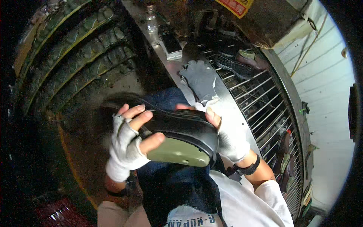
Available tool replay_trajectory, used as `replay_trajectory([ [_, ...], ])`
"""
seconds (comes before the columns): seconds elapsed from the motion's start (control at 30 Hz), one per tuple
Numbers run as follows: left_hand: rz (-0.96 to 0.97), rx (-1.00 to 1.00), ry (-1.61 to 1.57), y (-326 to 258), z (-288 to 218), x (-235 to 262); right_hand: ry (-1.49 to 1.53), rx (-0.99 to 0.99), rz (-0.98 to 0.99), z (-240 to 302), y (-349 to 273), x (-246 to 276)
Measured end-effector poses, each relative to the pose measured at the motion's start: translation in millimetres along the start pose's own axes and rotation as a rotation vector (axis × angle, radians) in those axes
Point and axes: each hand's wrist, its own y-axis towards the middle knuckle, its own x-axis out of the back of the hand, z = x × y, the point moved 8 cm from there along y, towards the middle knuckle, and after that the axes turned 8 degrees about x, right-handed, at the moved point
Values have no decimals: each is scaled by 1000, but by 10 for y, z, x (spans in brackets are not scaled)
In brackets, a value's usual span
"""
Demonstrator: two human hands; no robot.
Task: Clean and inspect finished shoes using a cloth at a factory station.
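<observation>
A black shoe (177, 125) lies on its side above my lap, with the olive-green last (181, 151) inside it showing along its lower side. My right hand (223, 136) is closed around the right end of the shoe, thumb on top and some fingers hidden behind. My left hand (132, 140) is on the shoe's left part, fingers over the black upper and thumb beside the last. White fingerless gloves cover both palms. The shoe's left end is dark and blurred.
A grey glove (200, 79), a phone-like black slab (171, 44) and a clear bottle (151, 20) rest on the metal ledge (242, 117). Right of it, a wire rack (261, 90) carries dark shoes (236, 66). Shelves of green lasts (94, 45) stand at the left.
</observation>
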Motion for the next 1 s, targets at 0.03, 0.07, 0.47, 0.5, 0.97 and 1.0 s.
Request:
replay_trajectory([
  [0.03,48,-72,69,76,-79,82,-40,-101,-27,-213,-70,160],
  [0.07,68,-123,-1,83,-107,158,-42,-113,-5,-261,-133,119],
  [0.47,-245,1094,-2226,-1045,636,-1497,-123,-86,118,-1023,-187,-231],
  [0.5,-238,1041,-2114,-981,571,-1455,-87,-51,97,-986,-127,-276],
  [0.97,-273,1181,-1076,-1376,539,-1010,-561,617,123,-76,89,-833],
  [1.0,-287,1218,-949,-1411,539,-955,-567,616,125,-82,126,-830],
])
